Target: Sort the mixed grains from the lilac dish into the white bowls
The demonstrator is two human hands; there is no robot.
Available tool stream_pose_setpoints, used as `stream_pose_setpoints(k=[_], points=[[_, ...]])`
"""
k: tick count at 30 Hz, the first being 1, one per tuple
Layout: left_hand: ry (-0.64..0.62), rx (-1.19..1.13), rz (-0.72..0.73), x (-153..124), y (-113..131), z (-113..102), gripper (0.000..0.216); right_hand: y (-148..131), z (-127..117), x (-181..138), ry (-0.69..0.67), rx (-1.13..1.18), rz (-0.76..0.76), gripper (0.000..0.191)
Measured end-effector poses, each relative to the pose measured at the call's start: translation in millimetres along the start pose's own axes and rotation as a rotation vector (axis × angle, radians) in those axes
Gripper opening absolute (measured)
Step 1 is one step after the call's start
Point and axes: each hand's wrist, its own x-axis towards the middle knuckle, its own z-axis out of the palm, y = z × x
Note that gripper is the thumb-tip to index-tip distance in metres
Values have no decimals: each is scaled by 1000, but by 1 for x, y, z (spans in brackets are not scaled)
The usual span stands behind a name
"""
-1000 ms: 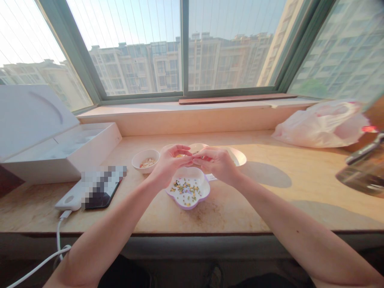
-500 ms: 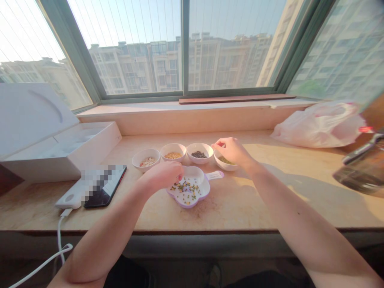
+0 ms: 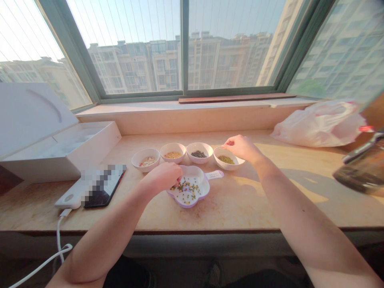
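My left hand is over the left side of a white and lilac flower-shaped dish, its fingers pinched down at the mixed beans; what they hold is hidden. My right hand is above the back right of a white bowl of green beans, with thumb and fingertips closed together. Anything between them is too small to make out. Left of it stand a bowl of dark beans, a bowl of yellow grains and a bowl of pale pieces.
A white power bank and a phone lie at the left, near an open white box. At the right are a plastic bag and a dark see-through container. The counter's front edge runs below the dish.
My right hand has moved right, from the gap between the two right bowls to above the green beans. My left hand stays at the dish, its fingers slightly lower.
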Motion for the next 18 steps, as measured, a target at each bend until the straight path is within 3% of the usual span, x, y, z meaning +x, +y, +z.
stream_pose_setpoints(k=[4, 10, 14, 18], points=[[167, -105, 44, 0, -3, 10, 26, -1, -2, -1, -26, -17, -13, 16], [163, -249, 20, 3, -4, 15, 30, -2, -4, -2, -77, -27, -2, 14], [133, -192, 18, 2, -1, 14, 30, -1, -4, -1, -80, -29, -20, 15], [223, -270, 21, -1, 4, 13, 29, 2, -3, -1, -130, -43, -36, 13]])
